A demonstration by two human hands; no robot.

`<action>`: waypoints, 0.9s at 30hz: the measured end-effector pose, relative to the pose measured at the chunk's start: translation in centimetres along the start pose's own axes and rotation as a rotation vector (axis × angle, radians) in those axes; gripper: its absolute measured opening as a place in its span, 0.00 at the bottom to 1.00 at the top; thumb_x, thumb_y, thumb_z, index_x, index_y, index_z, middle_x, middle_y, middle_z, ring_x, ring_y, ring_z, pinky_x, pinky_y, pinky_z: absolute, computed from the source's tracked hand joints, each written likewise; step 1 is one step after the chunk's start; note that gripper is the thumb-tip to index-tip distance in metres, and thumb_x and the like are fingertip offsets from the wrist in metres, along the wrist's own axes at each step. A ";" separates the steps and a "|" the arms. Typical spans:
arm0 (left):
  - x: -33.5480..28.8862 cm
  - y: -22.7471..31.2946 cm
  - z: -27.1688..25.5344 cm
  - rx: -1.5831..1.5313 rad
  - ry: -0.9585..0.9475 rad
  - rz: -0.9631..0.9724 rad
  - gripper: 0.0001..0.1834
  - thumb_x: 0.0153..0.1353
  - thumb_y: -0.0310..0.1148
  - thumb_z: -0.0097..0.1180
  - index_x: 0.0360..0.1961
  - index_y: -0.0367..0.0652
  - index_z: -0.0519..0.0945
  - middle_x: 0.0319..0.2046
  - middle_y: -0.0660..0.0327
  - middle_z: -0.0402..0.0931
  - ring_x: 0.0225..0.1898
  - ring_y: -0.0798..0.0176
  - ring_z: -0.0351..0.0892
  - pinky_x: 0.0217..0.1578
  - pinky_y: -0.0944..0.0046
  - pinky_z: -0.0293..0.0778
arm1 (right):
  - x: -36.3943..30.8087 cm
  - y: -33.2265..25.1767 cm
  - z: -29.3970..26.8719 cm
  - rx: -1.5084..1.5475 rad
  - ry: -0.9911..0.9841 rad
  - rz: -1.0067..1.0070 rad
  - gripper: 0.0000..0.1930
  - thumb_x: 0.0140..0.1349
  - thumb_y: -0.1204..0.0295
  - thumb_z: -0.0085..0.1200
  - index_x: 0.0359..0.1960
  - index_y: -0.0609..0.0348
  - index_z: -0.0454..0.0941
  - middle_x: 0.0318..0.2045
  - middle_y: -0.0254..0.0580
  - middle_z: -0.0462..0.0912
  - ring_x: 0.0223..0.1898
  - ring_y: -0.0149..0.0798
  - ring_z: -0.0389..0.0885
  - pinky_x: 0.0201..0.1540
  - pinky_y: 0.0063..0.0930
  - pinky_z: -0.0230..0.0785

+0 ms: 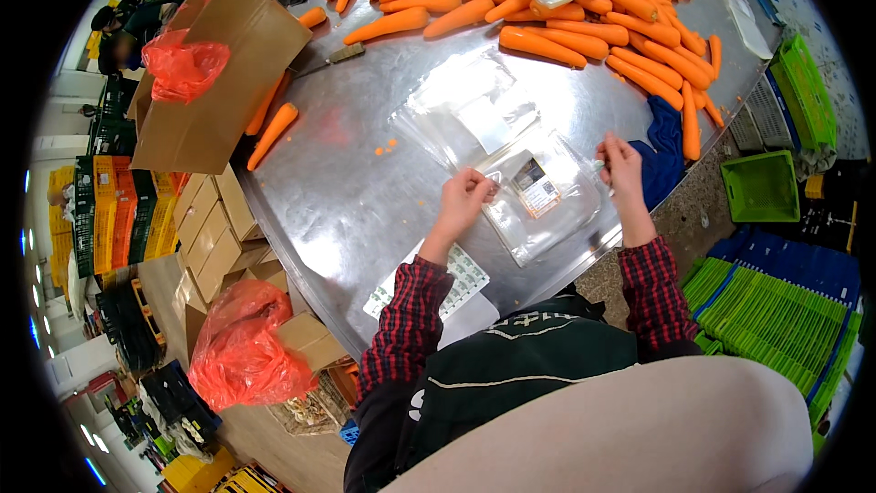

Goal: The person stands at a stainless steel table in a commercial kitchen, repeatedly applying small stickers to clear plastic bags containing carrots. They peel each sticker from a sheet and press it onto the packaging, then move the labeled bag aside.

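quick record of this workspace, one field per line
left hand: fingers at the clear bag's left edge, grip unclear
right hand: fingers at its right edge, grip unclear
between hands: clear bag, a printed label on or in it
surface: metal table
far side: heap of carrots
by left forearm: white sheet with green marks
beyond right hand: blue cloth

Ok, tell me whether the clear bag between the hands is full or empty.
Empty: the bag lies flat on the table, with no bulge inside; the carrots lie beyond it.
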State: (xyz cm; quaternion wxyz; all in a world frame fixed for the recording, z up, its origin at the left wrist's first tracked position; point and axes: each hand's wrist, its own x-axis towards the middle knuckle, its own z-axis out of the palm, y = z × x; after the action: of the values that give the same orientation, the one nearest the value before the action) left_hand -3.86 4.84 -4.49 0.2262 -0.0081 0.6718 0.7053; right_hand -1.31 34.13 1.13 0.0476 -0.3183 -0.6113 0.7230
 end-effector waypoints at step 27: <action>-0.8 0.2 -0.7 0.029 0.519 0.213 0.11 0.56 0.32 0.64 0.37 0.41 0.77 0.31 0.62 0.79 0.26 0.70 0.76 0.28 0.70 0.71 | 1.5 3.6 2.6 -0.243 -0.413 -0.149 0.13 0.55 0.79 0.62 0.42 0.67 0.77 0.34 0.40 0.82 0.34 0.28 0.80 0.41 0.22 0.73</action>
State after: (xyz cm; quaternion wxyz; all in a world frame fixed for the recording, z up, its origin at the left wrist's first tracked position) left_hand -3.36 3.94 -4.13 -0.0289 -0.1147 0.7144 0.6897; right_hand -2.69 31.67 -2.66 -0.0636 -0.1213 -0.7122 0.6885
